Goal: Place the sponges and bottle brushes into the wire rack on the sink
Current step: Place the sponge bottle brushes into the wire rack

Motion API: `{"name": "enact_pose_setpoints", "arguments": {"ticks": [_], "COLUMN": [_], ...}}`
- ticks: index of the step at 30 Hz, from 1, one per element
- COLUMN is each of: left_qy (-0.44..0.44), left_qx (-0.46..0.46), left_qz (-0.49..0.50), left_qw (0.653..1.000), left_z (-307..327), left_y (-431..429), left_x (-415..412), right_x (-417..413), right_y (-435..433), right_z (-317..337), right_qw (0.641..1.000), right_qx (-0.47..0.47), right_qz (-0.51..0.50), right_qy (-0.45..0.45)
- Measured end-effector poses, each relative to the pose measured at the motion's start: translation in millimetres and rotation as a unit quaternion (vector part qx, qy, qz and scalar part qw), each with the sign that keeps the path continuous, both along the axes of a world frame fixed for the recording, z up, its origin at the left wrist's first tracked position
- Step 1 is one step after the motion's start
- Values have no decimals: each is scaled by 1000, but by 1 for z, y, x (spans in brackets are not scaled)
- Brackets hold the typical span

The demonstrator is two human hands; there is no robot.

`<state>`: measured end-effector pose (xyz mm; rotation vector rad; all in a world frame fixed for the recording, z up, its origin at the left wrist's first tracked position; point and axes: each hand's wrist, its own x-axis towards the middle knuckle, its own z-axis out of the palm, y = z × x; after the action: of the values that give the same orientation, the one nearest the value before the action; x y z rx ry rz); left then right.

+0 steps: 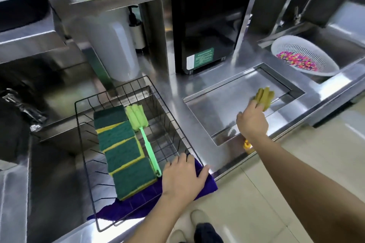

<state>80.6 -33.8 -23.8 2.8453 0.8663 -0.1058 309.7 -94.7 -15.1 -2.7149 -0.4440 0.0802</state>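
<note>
Head view, left to right: wire rack [126, 136] over the sink holds a row of sponges [122, 150] and a green bottle brush [145, 138]. Left hand [182, 178] lies flat, fingers spread, on the rack's near corner. Right hand [252, 119], grip closed on a yellow brush [263, 97] above the bench [227, 104]; rack lies leftward, handle end toward the person.

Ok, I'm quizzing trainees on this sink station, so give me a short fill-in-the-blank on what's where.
1. The green bottle brush lies inside the wire ____.
2. The right hand holds a ____ bottle brush.
3. The left hand rests on a ____ cloth.
4. The white colander holds multicoloured ____.

Missing words: rack; yellow; purple; beads
</note>
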Motion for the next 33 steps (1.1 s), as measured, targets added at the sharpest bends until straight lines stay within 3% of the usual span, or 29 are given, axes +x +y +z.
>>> {"name": "enact_pose_setpoints", "arguments": {"ticks": [6,9,13,17,23,26,33], "left_qy": [10,6,3,-14,-10,-17,-7], "left_qx": [14,11,11,6,22,15,11], "left_qz": [-3,-3,-1,8,7,18,47], "left_qw": [1000,1000,1000,1000,1000,1000,999], "left_z": [-2,-2,-2,-1,2,2,1], "left_y": [-1,-1,-1,1,4,6,14], "left_x": [1,1,0,-3,-12,-23,-49], "right_x": [13,19,29,23,-17,-49,-121], "right_y": [-29,-28,-23,1,71,102,138], "right_z": [-23,-22,-11,8,47,58,46], "right_qw": [993,993,984,941,895,891,897], "right_qx": [-82,-66,27,234,339,312,85], "right_qz": [-45,-46,-72,-92,74,180,372], "right_qy": [69,88,164,225,280,276,222]}}
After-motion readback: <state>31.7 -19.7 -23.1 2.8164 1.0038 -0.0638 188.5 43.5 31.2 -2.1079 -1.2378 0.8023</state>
